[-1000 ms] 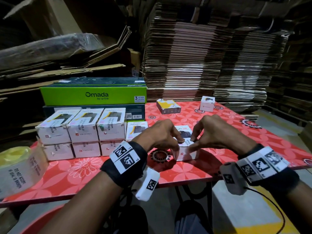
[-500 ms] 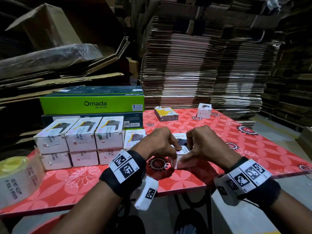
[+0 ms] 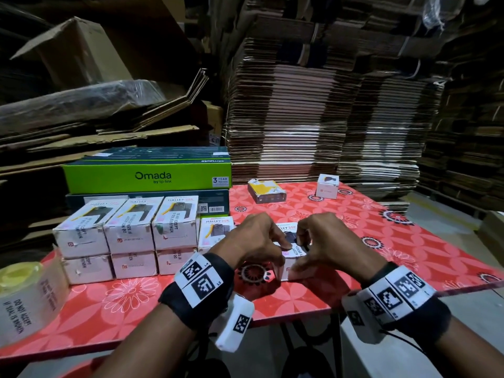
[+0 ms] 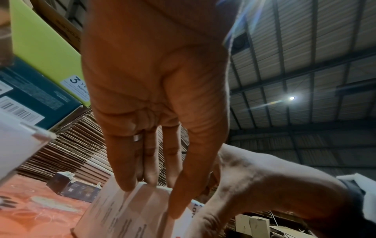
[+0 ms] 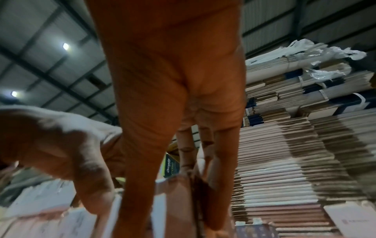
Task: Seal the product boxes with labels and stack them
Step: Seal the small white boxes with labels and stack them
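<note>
At the far left of the red table [image 3: 81, 309], a roll of seal labels [image 3: 30, 293] is seen close to the near edge, and beside it the stacked boxes [image 3: 128, 236] stand in two tiers in front of an Omada carton [image 3: 147, 175]. Just right of the stack, near the table's middle, the product box [image 3: 289, 241] is held down with a label [image 3: 296, 251] laid over its top and front. The left hand [image 3: 256, 241] is curled round the box, thumb on the front face and fingertips on top; the right hand [image 3: 324, 241] grips it likewise. Since a second ago the box has not shifted, but the fingers of both hands have drawn closer over the label, which suggests it is being pressed flat and that sealing is nearly done. The near edge lies just below the box. A single box already fills the lower-tier place beside the stack, so room is left on top of it; open table is seen to the right, where two loose boxes [image 3: 297, 188] sit well apart.
</note>
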